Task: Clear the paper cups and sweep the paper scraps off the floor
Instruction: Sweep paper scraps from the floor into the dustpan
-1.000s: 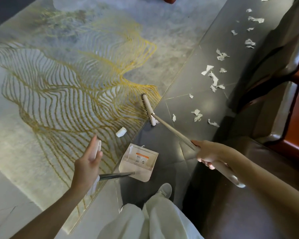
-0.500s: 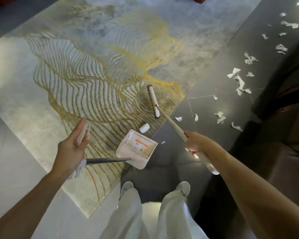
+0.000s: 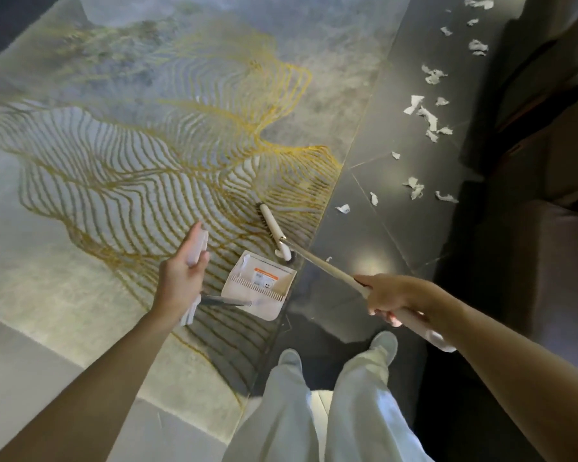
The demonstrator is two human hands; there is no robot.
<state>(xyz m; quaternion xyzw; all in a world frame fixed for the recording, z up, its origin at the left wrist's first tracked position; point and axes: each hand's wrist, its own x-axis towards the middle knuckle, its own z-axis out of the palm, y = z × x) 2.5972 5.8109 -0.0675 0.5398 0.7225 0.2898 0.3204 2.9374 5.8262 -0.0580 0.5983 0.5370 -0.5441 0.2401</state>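
Note:
My left hand [image 3: 181, 278] grips the white upright handle of a long-handled dustpan [image 3: 259, 288], whose white pan lies on the rug edge with its mouth toward the broom. My right hand [image 3: 386, 296] grips the cream broom handle; the broom head [image 3: 272, 230] lies on the rug just beyond the pan's mouth. Several white paper scraps [image 3: 414, 186] are scattered over the dark tiled floor to the right, more farther back [image 3: 427, 115]. One small scrap [image 3: 342, 208] lies near the rug edge. No paper cup is in view.
A large grey rug with gold line pattern [image 3: 147, 155] covers the left floor. Dark upholstered furniture [image 3: 541, 128] runs along the right side. My legs in white trousers and shoes [image 3: 334, 388] stand on the dark tiles at the bottom.
The broom head has swept toward the dustpan mouth. The small white piece that lay on the rug in front of the pan is no longer visible there.

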